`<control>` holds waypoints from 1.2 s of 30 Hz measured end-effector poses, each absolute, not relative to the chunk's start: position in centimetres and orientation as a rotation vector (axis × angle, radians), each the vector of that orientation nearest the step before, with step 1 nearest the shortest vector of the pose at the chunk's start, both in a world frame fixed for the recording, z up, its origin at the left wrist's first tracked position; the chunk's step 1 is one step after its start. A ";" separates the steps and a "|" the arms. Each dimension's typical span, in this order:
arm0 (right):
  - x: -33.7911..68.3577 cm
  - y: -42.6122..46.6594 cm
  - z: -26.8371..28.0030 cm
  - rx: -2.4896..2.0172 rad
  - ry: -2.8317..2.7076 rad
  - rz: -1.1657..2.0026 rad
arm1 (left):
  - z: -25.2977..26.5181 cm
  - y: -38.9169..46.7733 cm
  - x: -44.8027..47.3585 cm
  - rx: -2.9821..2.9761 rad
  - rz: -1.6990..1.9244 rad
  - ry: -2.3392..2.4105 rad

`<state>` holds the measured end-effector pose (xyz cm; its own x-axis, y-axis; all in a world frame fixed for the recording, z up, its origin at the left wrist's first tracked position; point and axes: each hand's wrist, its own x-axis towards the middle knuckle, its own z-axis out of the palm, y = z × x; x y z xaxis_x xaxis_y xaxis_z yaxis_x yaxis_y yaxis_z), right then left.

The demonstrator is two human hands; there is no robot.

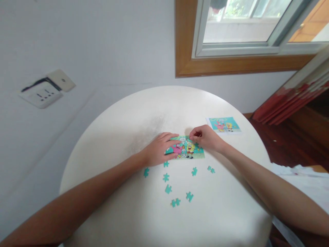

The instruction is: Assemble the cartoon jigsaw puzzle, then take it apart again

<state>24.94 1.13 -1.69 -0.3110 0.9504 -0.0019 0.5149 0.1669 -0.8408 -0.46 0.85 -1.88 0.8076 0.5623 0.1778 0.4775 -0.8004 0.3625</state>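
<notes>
A partly assembled jigsaw puzzle (190, 147) with cartoon figures on a green background lies on the white table. My left hand (159, 149) rests over its left side, fingers spread and stretched out, covering part of the picture. At the puzzle's upper right edge, my right hand (202, 136) is closed in a pinch; whatever is between the fingertips is too small to make out. Loose teal puzzle pieces are scattered on the near side, among them a piece (166, 177), another piece (189, 196) and a joined-looking pair (175, 202).
A printed reference picture (226, 124) lies flat beyond my right hand. The round white table (123, 212) meets a pale wall with a socket (42, 94). A wood-framed window (186, 65) is above, and a red and white curtain (288, 99) hangs at the right.
</notes>
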 end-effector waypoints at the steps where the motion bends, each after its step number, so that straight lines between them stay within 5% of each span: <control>1: 24.9 1.2 -1.8 -1.388 -1.910 1.055 | -1.9 0.8 -0.5 2.693 0.398 0.796; 36: 24.5 1.3 -2.3 -1.447 -2.011 0.875 | -1.9 0.9 -0.5 2.703 0.400 0.791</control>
<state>24.45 1.30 -2.28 -0.3034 0.9523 0.0330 0.6252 0.2251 -0.7473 -0.47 0.94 -1.94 0.8100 0.5582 0.1798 0.4758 -0.8048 0.3549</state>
